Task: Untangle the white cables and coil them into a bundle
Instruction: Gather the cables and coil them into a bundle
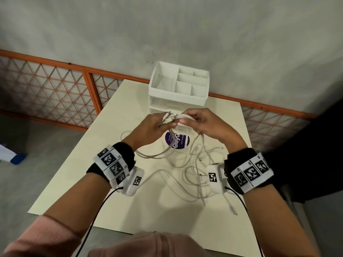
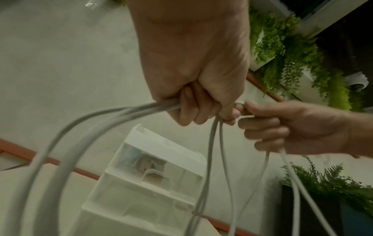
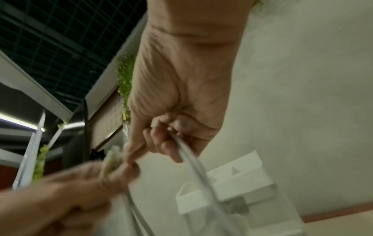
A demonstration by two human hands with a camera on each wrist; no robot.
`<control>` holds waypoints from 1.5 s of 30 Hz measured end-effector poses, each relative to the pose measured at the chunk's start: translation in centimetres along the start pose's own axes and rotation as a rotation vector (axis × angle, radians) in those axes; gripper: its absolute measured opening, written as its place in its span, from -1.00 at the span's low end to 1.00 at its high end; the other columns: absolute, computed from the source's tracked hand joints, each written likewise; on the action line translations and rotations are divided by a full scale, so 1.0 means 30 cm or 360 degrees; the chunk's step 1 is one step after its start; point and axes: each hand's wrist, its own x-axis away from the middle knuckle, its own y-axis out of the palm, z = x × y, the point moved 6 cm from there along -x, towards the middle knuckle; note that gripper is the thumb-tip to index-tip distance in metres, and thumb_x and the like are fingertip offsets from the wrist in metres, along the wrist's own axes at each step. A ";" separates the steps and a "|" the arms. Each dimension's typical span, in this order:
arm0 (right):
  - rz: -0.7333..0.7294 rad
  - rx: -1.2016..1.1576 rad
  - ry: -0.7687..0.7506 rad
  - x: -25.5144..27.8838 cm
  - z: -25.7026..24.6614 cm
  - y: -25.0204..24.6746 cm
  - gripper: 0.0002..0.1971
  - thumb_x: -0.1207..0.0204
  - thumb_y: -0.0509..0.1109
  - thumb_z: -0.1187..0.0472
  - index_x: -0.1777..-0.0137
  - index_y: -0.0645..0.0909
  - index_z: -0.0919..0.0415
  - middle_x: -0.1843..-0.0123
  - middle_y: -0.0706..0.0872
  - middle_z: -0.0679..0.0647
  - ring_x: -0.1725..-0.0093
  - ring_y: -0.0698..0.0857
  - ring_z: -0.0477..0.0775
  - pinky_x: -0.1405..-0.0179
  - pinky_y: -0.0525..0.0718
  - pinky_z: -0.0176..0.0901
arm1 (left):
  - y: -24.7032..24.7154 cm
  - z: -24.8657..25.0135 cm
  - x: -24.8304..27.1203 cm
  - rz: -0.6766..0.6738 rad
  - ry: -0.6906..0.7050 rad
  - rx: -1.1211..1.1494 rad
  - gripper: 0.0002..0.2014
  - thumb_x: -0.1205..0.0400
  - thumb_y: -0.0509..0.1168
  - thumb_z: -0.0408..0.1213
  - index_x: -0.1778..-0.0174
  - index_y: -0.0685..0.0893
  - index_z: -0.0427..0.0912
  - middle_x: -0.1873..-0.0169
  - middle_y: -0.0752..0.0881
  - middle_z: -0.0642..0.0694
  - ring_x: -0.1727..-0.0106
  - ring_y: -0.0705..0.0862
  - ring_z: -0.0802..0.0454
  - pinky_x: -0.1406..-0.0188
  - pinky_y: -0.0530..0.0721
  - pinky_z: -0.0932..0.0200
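Note:
Several white cables (image 1: pixel 187 164) lie tangled on the cream table (image 1: pixel 89 164), and their upper strands rise to both hands held above it. My left hand (image 1: pixel 157 125) grips a bunch of plug ends and strands in its fist (image 2: pixel 193 102). My right hand (image 1: pixel 196 121) pinches the same strands just beside it, its fingers curled round cables (image 3: pixel 189 153) that hang down. The two hands touch at the fingertips. Loose loops trail toward the table's near right, one plug end (image 1: pixel 234 210) lying there.
A white organiser box (image 1: pixel 178 84) with open compartments and clear drawers stands at the table's far edge, right behind the hands. A purple round sticker (image 1: pixel 177 140) lies under the cables. An orange mesh fence (image 1: pixel 55 86) runs behind the table.

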 end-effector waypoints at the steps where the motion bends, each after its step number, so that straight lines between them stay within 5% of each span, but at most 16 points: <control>1: 0.0006 -0.0074 0.0037 0.005 0.034 -0.006 -0.78 -0.56 0.40 0.24 -0.13 0.59 0.34 0.49 0.68 -0.25 0.58 0.48 -0.23 0.49 0.43 -0.37 | -0.028 0.017 -0.002 0.0103 0.0044 -0.0041 -0.85 -0.64 0.31 -0.31 0.06 0.69 -0.35 0.39 0.64 0.09 0.41 0.57 0.56 0.34 0.46 0.56; 6: -0.0051 0.0045 0.0314 0.041 0.319 0.037 -0.82 -0.54 0.42 0.19 0.00 0.58 0.31 0.36 0.62 -0.04 0.45 0.56 -0.08 0.25 0.59 -0.05 | -0.229 0.045 -0.016 0.0710 -0.0003 -0.0014 -0.71 -0.68 0.25 -0.26 0.39 0.59 -0.18 0.57 0.46 0.17 0.66 0.48 0.31 0.65 0.30 0.47; 11: -0.0006 0.0089 0.0469 0.068 0.459 0.070 -0.79 -0.53 0.42 0.11 0.32 0.62 0.12 0.41 0.71 0.03 0.33 0.67 -0.06 0.15 0.55 -0.19 | -0.287 0.007 0.012 0.0890 -0.0013 -0.0130 -0.77 -0.68 0.24 -0.21 0.14 0.71 -0.27 0.47 0.58 0.03 0.49 0.50 0.24 0.45 0.37 0.26; 14: -0.0069 0.0228 0.0508 0.059 0.478 0.037 -0.81 -0.46 0.50 0.10 0.30 0.61 0.14 0.31 0.75 0.05 0.25 0.67 -0.06 0.18 0.54 -0.29 | -0.290 -0.073 0.046 0.1045 -0.0155 -0.0016 -0.81 -0.69 0.22 -0.21 0.14 0.66 -0.19 0.54 0.45 0.11 0.59 0.44 0.28 0.57 0.28 0.39; 17: -0.0084 0.0324 0.0497 0.053 0.481 -0.007 -0.79 -0.53 0.42 0.09 0.30 0.58 0.11 0.32 0.72 0.06 0.27 0.66 -0.07 0.14 0.52 -0.16 | -0.307 -0.150 0.085 0.1196 -0.0317 0.0062 -0.82 -0.70 0.20 -0.26 0.09 0.68 -0.22 0.46 0.52 0.05 0.52 0.49 0.28 0.57 0.34 0.47; 22: 0.0299 0.0075 0.0316 0.036 0.343 -0.103 -0.75 -0.61 0.31 0.06 0.27 0.62 0.11 0.49 0.42 -0.05 0.56 0.42 -0.20 0.47 0.44 -0.32 | -0.270 -0.343 0.126 0.0767 -0.0852 -0.0386 -0.73 -0.64 0.29 -0.21 0.00 0.68 -0.40 0.12 0.73 -0.40 0.13 0.67 -0.30 0.27 0.45 0.07; 25: 0.0262 0.0098 0.0285 0.021 0.244 -0.124 -0.81 -0.50 0.45 0.02 0.31 0.61 0.03 0.63 0.46 -0.19 0.61 0.39 -0.25 0.59 0.32 -0.50 | -0.219 -0.395 0.159 0.0342 -0.1154 -0.0616 -0.58 -0.50 0.48 -0.22 -0.12 0.55 -0.43 -0.08 0.67 -0.41 0.00 0.61 -0.29 0.14 0.50 -0.03; 30: 0.0028 0.0325 0.0240 -0.009 0.125 -0.073 -0.68 -0.63 0.29 0.02 0.07 0.73 0.26 0.69 0.53 -0.35 0.64 0.45 -0.32 0.61 0.33 -0.59 | -0.186 -0.219 0.105 0.0417 -0.0595 0.0052 -0.45 -0.40 0.56 -0.12 -0.26 0.55 -0.12 0.32 0.52 0.11 0.38 0.46 0.21 0.37 0.45 0.33; 32: -0.0097 0.0312 0.0169 -0.024 0.075 -0.016 -0.68 -0.64 0.27 0.04 0.07 0.74 0.25 0.69 0.51 -0.29 0.63 0.42 -0.26 0.57 0.33 -0.57 | -0.139 -0.099 0.072 0.0175 -0.0322 0.0222 -0.44 -0.38 0.58 -0.17 -0.28 0.56 0.05 0.38 0.50 0.23 0.44 0.51 0.37 0.37 0.43 0.57; 34: -0.0169 0.0221 0.0069 -0.037 0.022 0.028 -0.69 -0.63 0.28 0.03 0.11 0.75 0.22 0.68 0.46 -0.21 0.61 0.36 -0.21 0.51 0.32 -0.52 | -0.071 -0.030 0.045 -0.0134 -0.0157 0.0112 -0.54 -0.39 0.57 -0.18 -0.17 0.61 0.06 0.43 0.63 0.31 0.38 0.58 0.51 0.27 0.42 0.60; 37: -0.0162 0.0084 -0.0024 -0.056 -0.031 0.033 -0.75 -0.62 0.32 0.09 0.10 0.72 0.26 0.62 0.54 -0.24 0.59 0.42 -0.25 0.49 0.35 -0.55 | -0.014 -0.046 0.022 -0.0243 -0.0074 -0.0030 -0.94 -0.55 0.42 -0.15 0.17 0.68 0.00 0.47 0.72 0.11 0.42 0.58 0.31 0.33 0.51 0.37; 39: -0.0124 0.0032 -0.0028 -0.066 -0.010 0.017 -0.83 -0.54 0.43 0.11 0.09 0.72 0.22 0.51 0.61 -0.20 0.55 0.46 -0.26 0.50 0.39 -0.51 | -0.042 -0.069 0.020 -0.0123 -0.0063 -0.0095 -0.85 -0.62 0.34 -0.18 0.20 0.69 -0.16 0.45 0.70 -0.06 0.43 0.58 0.29 0.38 0.50 0.39; 42: -0.0084 -0.0060 0.0109 -0.075 0.135 0.016 -0.94 -0.48 0.49 0.19 0.15 0.67 0.13 0.36 0.68 0.00 0.48 0.53 -0.13 0.44 0.52 -0.33 | -0.153 -0.076 0.016 0.0131 -0.0018 -0.0212 -0.82 -0.66 0.28 -0.21 0.23 0.61 -0.19 0.56 0.50 0.13 0.52 0.52 0.36 0.45 0.40 0.50; 45: -0.0138 -0.0063 0.0259 -0.062 0.305 0.083 -0.95 -0.52 0.43 0.29 0.14 0.61 0.21 0.32 0.67 0.17 0.43 0.63 -0.12 0.29 0.60 -0.28 | -0.252 -0.096 0.004 0.0324 0.0025 -0.0333 -0.71 -0.67 0.26 -0.13 0.32 0.50 -0.20 0.60 0.41 0.09 0.54 0.46 0.20 0.48 0.34 0.38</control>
